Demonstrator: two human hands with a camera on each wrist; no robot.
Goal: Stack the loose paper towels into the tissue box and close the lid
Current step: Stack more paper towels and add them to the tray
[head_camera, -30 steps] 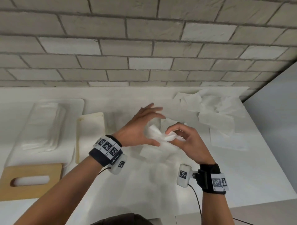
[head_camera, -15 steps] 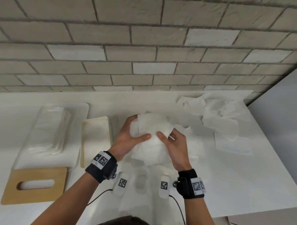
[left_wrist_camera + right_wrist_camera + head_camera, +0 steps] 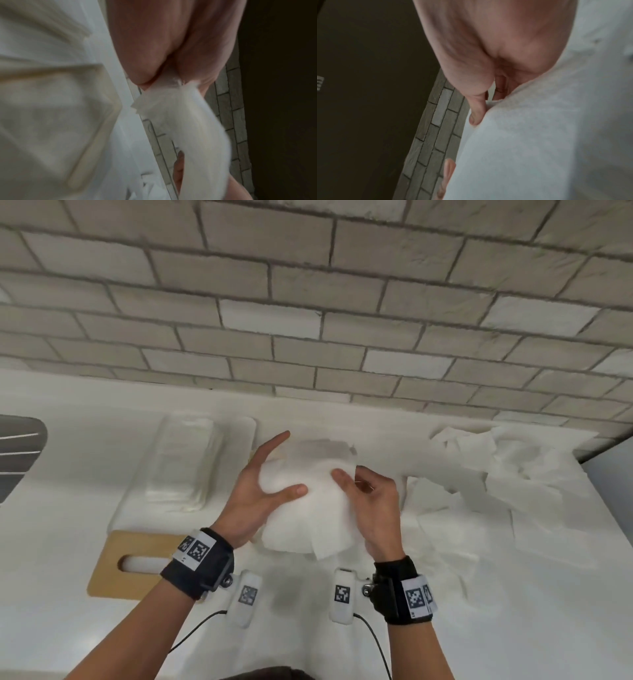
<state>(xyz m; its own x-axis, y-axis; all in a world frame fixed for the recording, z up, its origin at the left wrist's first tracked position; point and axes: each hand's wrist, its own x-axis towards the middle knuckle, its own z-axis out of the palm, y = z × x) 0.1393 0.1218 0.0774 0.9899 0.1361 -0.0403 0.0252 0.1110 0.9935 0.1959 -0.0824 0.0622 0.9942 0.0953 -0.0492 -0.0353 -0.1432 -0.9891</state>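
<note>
Both hands hold a stack of white paper towels (image 3: 308,508) above the counter's middle. My left hand (image 3: 284,467) grips its left side, thumb on the front and fingers behind. My right hand (image 3: 352,477) pinches the right side. The left wrist view shows the towels (image 3: 188,128) hanging from the left hand (image 3: 163,75) beside the cream tissue box (image 3: 65,108). In the right wrist view, the thumb of my right hand (image 3: 476,115) presses the towels (image 3: 539,135). The wooden slotted lid (image 3: 137,566) lies at the front left. In the head view the box is mostly hidden behind my left hand.
A heap of loose paper towels (image 3: 496,467) lies at the back right. A clear packet of towels (image 3: 185,463) sits on a white tray at the back left. A brick wall (image 3: 308,337) stands behind, a grey panel (image 3: 609,467) on the right and a dark object (image 3: 17,453) at the far left.
The hands have gathered crumpled towels from the counter into one stack and lifted it. In the last half second the stack stays between both hands and the left fingers spread.
</note>
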